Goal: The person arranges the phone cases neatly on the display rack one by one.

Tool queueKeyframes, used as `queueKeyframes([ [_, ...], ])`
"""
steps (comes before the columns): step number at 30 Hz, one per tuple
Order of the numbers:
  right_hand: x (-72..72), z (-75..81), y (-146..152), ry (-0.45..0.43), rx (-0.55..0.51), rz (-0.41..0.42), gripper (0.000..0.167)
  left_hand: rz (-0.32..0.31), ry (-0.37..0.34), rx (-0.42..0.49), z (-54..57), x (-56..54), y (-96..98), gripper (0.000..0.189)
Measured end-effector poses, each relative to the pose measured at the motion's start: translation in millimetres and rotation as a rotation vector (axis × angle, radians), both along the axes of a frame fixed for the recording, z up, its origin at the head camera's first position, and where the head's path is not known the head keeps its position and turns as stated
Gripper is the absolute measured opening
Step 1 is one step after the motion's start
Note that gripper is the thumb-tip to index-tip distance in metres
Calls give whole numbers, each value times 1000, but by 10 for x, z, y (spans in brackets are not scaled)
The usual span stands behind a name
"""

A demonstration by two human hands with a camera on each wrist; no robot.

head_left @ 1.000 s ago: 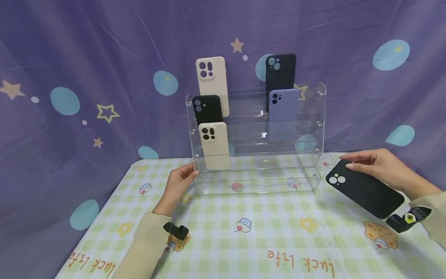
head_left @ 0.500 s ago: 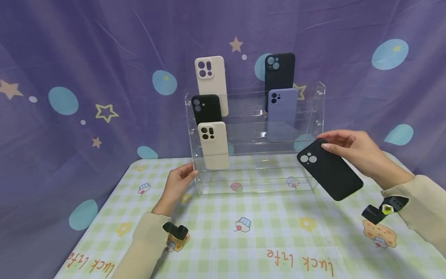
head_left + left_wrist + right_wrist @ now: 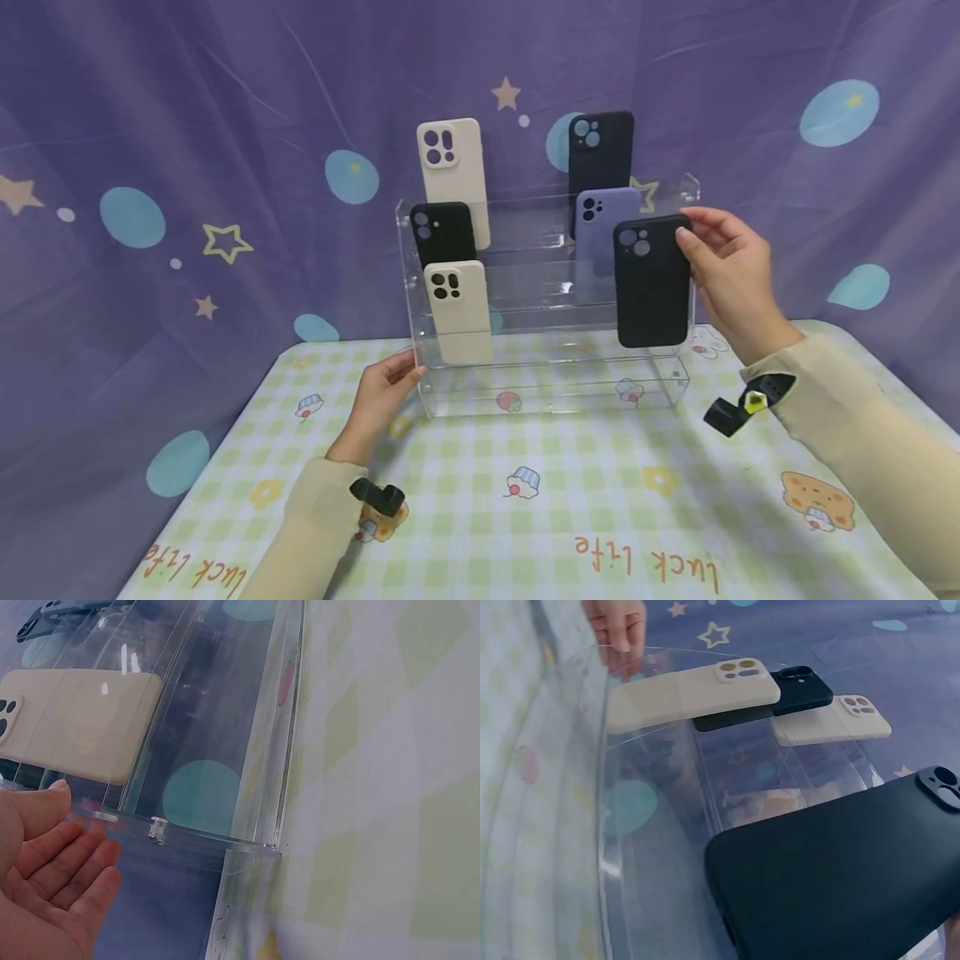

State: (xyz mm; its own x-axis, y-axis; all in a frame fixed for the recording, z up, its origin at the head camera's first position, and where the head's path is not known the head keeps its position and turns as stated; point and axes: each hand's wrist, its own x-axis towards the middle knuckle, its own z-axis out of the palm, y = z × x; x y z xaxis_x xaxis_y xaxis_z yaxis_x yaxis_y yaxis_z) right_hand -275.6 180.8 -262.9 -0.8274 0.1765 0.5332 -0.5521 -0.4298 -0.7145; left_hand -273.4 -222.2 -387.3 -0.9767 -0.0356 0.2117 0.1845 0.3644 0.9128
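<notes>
A clear acrylic tiered display stand [image 3: 551, 373] stands on the table. At its left side edge, my left hand [image 3: 381, 398] holds the side panel between thumb and fingers. My right hand [image 3: 731, 262] pinches a black phone case [image 3: 652, 292] by its upper right corner. That case is upright in front of the stand's right end, partly covering a lavender phone case [image 3: 596, 250] on a middle tier. Behind it, a black phone case [image 3: 602, 154] rests on the top tier. On the left are a cream phone case [image 3: 456, 179], a black one and a lower cream phone case [image 3: 459, 312].
A green checked tablecloth [image 3: 480, 533] with printed cupcakes and lettering covers the table. Behind hangs a purple curtain [image 3: 262, 125] with stars and blue ovals. Each wrist carries a black strap with a small camera [image 3: 378, 497].
My right hand has moved left and up, bringing the black phone case from the table's right side to the stand and turning it from slanted to upright. My left hand stays put.
</notes>
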Motion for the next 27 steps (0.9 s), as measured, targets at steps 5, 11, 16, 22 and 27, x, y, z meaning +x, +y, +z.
queueKeyframes([
  [5,-164,39,-120,38,-124,-12,23,2,-3,3,2,-1,7,37],
  [11,-291,-25,-220,53,-197,-70,22,-10,13,20,-3,-11,25,36],
  [16,-363,-93,-271,76,-178,-137,21,0,5,13,-12,-14,23,37],
  [22,-406,-189,-296,22,-147,-153,21,3,-1,10,-1,-10,5,36],
  [27,-372,-305,-318,-45,-103,-217,21,3,2,0,-4,-11,10,36],
])
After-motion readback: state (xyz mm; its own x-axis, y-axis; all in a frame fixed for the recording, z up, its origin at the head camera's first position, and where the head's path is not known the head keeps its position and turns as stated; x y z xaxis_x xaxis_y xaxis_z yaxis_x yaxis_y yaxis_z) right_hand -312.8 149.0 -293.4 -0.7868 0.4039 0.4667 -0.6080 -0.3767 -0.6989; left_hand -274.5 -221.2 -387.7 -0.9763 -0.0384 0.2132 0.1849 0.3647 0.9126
